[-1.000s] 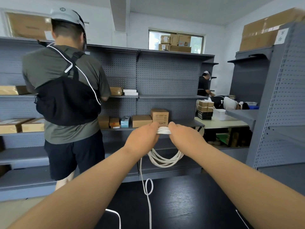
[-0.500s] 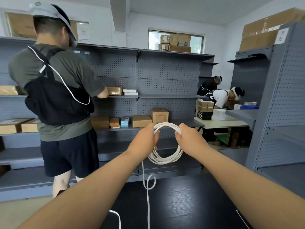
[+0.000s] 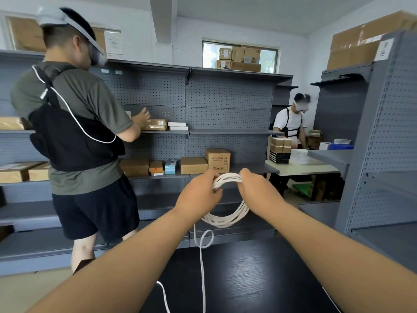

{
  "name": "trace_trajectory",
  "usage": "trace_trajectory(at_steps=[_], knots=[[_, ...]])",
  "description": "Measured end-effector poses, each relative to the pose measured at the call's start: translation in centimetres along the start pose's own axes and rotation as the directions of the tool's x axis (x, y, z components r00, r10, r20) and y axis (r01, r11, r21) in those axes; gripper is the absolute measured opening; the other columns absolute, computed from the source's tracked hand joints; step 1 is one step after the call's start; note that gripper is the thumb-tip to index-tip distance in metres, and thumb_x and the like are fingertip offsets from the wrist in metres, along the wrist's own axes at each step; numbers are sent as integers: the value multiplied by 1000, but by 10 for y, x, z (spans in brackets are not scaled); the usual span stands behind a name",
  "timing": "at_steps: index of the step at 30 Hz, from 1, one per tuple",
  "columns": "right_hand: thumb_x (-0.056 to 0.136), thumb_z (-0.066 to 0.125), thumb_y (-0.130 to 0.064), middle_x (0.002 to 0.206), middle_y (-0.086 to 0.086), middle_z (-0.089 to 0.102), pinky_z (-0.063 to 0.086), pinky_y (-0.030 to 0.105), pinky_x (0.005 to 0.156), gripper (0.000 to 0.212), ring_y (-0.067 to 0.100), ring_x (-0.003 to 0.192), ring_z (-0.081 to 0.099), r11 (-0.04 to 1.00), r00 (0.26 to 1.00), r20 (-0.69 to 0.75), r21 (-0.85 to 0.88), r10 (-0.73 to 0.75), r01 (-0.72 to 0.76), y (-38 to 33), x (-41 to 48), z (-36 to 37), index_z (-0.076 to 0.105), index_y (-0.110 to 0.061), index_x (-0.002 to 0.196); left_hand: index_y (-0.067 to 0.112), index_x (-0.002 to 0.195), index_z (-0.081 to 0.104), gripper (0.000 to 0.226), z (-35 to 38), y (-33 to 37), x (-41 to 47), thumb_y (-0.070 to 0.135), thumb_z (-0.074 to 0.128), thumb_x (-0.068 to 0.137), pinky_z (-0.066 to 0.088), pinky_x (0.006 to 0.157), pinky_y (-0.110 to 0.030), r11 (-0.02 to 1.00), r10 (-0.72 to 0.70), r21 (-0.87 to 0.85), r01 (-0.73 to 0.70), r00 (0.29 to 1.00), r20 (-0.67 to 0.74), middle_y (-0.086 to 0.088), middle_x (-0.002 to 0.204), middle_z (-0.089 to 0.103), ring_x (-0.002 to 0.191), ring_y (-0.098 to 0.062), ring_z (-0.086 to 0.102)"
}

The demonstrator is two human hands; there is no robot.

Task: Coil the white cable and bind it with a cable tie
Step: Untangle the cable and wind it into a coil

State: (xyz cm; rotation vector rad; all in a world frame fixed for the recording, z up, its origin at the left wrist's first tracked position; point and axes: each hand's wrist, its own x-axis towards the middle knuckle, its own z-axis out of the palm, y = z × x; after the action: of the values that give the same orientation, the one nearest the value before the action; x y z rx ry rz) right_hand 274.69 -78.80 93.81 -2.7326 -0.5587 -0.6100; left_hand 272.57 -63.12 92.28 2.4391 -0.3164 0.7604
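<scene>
White cable (image 3: 225, 219) hangs in a bundle of several loops between the two hands, held up in the air above the near edge of the black desk (image 3: 248, 279), with a loose tail dropping from the coil, kinking into one small loop and running down across the desk out of view. No cable tie is visible anywhere, so the binding looks not yet begun.

Main risk, as I judge it: the loops are only pinched together at the top, and if either hand lets go to reach for a tie the turns could spring apart or slide unevenly. That small kink in the tail could also tighten into a knot if the tail is pulled through quickly, and the trailing length might snag on the desk edge.

Left hand (image 3: 199, 195) has its grip closed around the top left of the coil, fingers curled over the strands. Right hand (image 3: 255, 192) is likewise closed on the top right of the same bundle, knuckles toward the camera, so its fingertips are hidden
</scene>
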Motion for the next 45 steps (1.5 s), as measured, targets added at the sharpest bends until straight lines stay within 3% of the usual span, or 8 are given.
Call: trace_trajectory(at_steps=[8, 13, 18, 22, 30, 35, 41, 45], knots=[[99, 34, -27, 75, 3, 50, 28, 29, 48, 21, 17, 64, 47, 934, 969, -90, 302, 229, -193, 12, 4, 0, 41, -14, 85, 13, 84, 53, 12, 2, -5, -2, 22, 59, 85, 37, 63, -25, 981, -145, -140, 132, 986, -84, -3, 83, 56, 78, -18, 53], [99, 36, -25, 65, 1, 48, 29, 30, 46, 18, 19, 57, 49, 968, 978, -134, 214, 161, -130, 18, 2, -2, 39, -15, 84, 21, 70, 51, 22, -7, -7, 2, 36, 62, 81, 35, 55, -18, 972, -72, -222, 79, 997, 39, 4, 73, 51, 67, -8, 50], [98, 36, -25, 66, 0, 48, 35, 33, 53, 16, 24, 64, 51, 974, 983, -138, 205, 123, -94, 24, 3, -9, 39, -17, 85, 17, 89, 68, 47, -12, -11, 2, 61, 54, 79, 47, 80, -33, 766, -89, -575, 288, 933, 348, 2, 77, 60, 75, -12, 58], [99, 37, -25, 68, 0, 48, 34, 33, 52, 16, 21, 63, 48, 973, 977, -157, 201, 144, -111, 26, 3, -13, 40, -16, 86, 20, 98, 70, 66, -5, -13, -5, 73, 41, 70, 54, 81, -34, 581, -164, -672, 458, 875, 455, -1, 96, 71, 92, -18, 67], [98, 35, -22, 73, 8, 53, 36, 35, 53, 16, 27, 65, 51, 978, 970, -181, 162, 163, -134, 35, 0, -18, 42, -11, 88, 30, 86, 64, 36, -10, -16, -2, 51, 35, 94, 39, 60, -20, 829, -172, -478, 289, 946, 273, 12, 79, 56, 63, -5, 49], [98, 35, -20, 80, 11, 58, 46, 41, 63, 15, 29, 71, 56, 974, 965, -188, 169, 185, -154, 36, -3, -17, 45, -9, 95, 34, 74, 70, 29, -13, -15, 6, 38, 48, 93, 34, 74, -9, 895, -163, -412, 173, 985, 62, 16, 85, 66, 85, 5, 56], [100, 34, -20, 74, 6, 51, 37, 34, 58, 18, 26, 68, 49, 924, 933, -196, 301, 301, -234, 35, 0, -12, 44, -8, 91, 6, 84, 64, 41, 2, -6, 8, 35, 39, 97, 41, 73, -35, 931, -60, -363, 51, 998, -15, 1, 77, 53, 75, -12, 45], [100, 34, -23, 68, 3, 49, 32, 31, 48, 21, 21, 61, 49, 886, 922, -197, 400, 333, -235, 33, 1, -12, 42, -11, 85, 20, 99, 66, 35, 6, 5, 11, 34, 34, 98, 45, 75, -35, 898, -89, -436, 52, 994, -66, -6, 90, 63, 80, -8, 47]])
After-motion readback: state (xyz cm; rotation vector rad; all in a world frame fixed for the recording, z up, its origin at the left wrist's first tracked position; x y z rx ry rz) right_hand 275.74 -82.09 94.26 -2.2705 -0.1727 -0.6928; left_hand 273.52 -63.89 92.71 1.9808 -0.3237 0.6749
